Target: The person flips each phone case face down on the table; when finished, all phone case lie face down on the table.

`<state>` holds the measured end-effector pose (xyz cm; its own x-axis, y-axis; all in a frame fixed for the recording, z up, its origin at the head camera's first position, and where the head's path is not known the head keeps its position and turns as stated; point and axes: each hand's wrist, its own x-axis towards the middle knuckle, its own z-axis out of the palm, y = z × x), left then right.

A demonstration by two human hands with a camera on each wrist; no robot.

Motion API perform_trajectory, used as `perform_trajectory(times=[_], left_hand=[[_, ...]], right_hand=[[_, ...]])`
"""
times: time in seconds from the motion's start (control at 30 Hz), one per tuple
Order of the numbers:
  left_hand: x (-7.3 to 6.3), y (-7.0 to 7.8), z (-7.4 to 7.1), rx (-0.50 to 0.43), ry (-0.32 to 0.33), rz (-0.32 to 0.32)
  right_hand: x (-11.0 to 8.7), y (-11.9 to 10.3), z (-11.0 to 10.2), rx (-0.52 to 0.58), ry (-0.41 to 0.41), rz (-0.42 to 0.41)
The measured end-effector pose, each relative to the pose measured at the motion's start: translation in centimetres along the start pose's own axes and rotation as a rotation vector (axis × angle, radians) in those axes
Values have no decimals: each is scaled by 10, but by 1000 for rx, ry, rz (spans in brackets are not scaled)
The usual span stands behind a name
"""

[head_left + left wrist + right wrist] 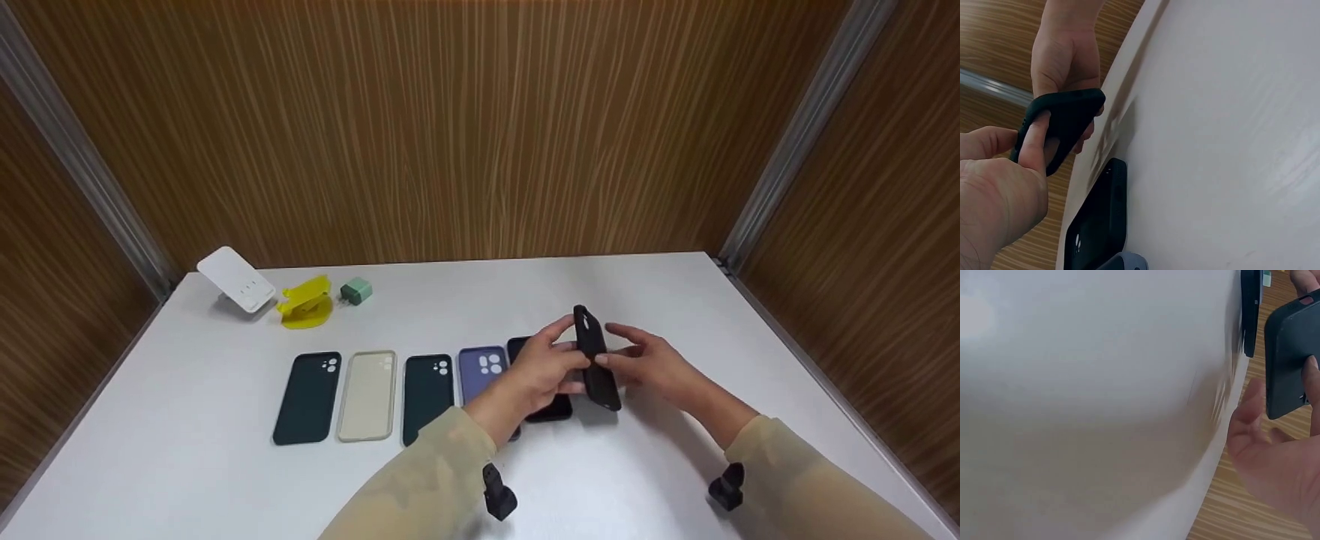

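While two pale patterned sleeves reach over the white table, a small black mount at either cuff, the left hand holds a black phone case tilted up above the tabletop — fingers and thumb gripping its edges. The right hand sets its thumb against that case, its index finger loosely bent and clear of it. Just left lies a row: another black case, partly hidden, a purple case, a dark green case, a cream case and a second dark green case. Farther back stand a green plug adapter, a yellow stand and a white stand — then a wood-grain wall.
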<state>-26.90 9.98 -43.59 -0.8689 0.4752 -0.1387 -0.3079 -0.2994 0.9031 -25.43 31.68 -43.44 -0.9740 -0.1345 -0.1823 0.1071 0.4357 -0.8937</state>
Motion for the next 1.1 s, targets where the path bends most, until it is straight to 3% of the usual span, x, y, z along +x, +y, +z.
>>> perform_trajectory(times=[0.27, 0.5, 0.63, 0.9, 1.1], left_hand=[[2, -6, -3, 22, 13, 34], [4, -10, -10, 182, 25, 70], [7, -11, -11, 296, 69, 83], [14, -20, -8, 427, 160, 116], [15, -23, -4, 562, 255, 131]], right_hand=[[0, 6, -6, 67, 25, 3], [0, 9, -11, 41, 31, -5], [0, 9, -12, 0, 55, -12], [1, 5, -12, -130, 113, -18], [3, 8, -10, -142, 110, -39]])
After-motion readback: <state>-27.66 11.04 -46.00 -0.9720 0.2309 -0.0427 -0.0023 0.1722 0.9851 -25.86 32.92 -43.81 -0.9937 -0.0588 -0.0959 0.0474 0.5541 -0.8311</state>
